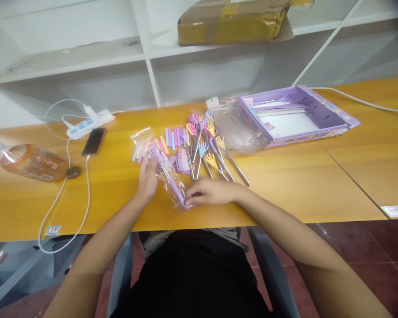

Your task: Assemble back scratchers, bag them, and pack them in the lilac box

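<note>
A purple back scratcher point(175, 187) lies slantwise inside a clear plastic bag point(167, 174), between my two hands. My left hand point(148, 179) grips the bag beside the scratcher's hand-shaped head. At the lower end, the fingers of my right hand point(207, 192) are closed on the bag around the purple handle. Just beyond, hand-shaped scratcher heads on metal rods point(203, 150) lie in a loose pile, in pink, yellow, blue and purple. Several coloured handle sleeves point(174, 138) lie in a row behind the bag. Small printed cards point(183, 161) are stacked next to them.
A purple box point(318, 132) holding a few pieces stands at the right, with clear bags point(242, 126) against it. On the left are an orange drink bottle point(33, 162), a phone point(93, 141), a power strip point(91, 123) and looping white cables. A taped carton point(232, 22) sits on the shelf.
</note>
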Demonstrator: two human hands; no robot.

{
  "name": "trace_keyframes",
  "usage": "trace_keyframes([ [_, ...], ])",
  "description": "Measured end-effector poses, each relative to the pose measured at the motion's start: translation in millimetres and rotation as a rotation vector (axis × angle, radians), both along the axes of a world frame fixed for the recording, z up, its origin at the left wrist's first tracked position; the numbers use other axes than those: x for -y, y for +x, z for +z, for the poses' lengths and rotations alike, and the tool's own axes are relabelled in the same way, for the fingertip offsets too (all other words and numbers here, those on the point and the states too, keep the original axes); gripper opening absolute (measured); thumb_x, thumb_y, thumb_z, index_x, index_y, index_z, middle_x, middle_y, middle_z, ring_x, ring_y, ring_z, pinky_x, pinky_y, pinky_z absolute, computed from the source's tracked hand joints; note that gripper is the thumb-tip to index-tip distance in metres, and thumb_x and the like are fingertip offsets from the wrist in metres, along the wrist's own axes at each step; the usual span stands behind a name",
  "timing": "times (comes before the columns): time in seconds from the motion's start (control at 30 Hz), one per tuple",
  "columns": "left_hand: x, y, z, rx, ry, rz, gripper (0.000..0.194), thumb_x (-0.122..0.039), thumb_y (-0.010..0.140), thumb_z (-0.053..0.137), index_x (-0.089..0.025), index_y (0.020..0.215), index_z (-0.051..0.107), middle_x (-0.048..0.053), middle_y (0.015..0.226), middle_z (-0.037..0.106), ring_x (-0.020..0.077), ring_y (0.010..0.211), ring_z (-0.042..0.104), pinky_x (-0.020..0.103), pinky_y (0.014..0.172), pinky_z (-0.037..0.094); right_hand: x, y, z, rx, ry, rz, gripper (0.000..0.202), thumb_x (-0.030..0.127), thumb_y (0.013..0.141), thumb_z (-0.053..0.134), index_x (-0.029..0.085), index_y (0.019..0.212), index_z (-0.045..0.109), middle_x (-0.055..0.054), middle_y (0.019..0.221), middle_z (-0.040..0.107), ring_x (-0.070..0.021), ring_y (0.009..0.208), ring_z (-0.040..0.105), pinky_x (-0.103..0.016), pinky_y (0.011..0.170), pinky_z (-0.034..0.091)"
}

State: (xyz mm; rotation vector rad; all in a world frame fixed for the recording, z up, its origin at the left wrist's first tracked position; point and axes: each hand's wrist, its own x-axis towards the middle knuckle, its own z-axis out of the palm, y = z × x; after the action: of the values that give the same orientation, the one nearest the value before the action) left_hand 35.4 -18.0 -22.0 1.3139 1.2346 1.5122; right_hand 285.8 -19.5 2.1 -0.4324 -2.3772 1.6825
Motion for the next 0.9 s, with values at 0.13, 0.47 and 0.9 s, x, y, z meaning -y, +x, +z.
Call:
trace_keyframes([
  [0.13,-14.9,-8.9,3.3,0.113,0.085,0.079,0.031,-0.055,0.098,0.078,-0.027,0.110,0.076,0.004,0.112,0.074,0.0193,0.098,0.072,0.029,0.083,0.059,1.9,-2.4,-3.5,0.070,-0.035,0.016,0.036,0.047,0.107,0.071,0.016,0.094,0.083,-0.002,0.080,0.078,-0.0121,0.061,0.064,-0.025,0.064,0.048],
  [0.47,-21.5,-14.2,6.4,0.185,0.032,0.121,0.030,-0.054,0.098,0.080,-0.025,0.094,0.074,0.002,0.082,0.070,0.0164,0.080,0.071,0.026,0.070,0.060,-2.2,0.1,-4.6,0.063,0.210,-0.240,0.044,0.049,0.112,0.060,0.018,0.084,0.074,0.000,0.068,0.067,-0.0146,0.058,0.059,-0.029,0.065,0.046],
  [0.9,-9.3,-5.8,11.6,-0.105,-0.036,-0.044,0.065,-0.074,0.098,0.068,-0.021,0.062,0.063,0.002,0.067,0.064,0.0156,0.065,0.059,0.029,0.065,0.049,-18.5,-1.9,-32.1,0.095,0.873,-0.508,0.008,0.022,0.107,0.070,0.025,0.109,0.077,-0.006,0.133,0.079,-0.0360,0.143,0.055,-0.055,0.115,0.035],
])
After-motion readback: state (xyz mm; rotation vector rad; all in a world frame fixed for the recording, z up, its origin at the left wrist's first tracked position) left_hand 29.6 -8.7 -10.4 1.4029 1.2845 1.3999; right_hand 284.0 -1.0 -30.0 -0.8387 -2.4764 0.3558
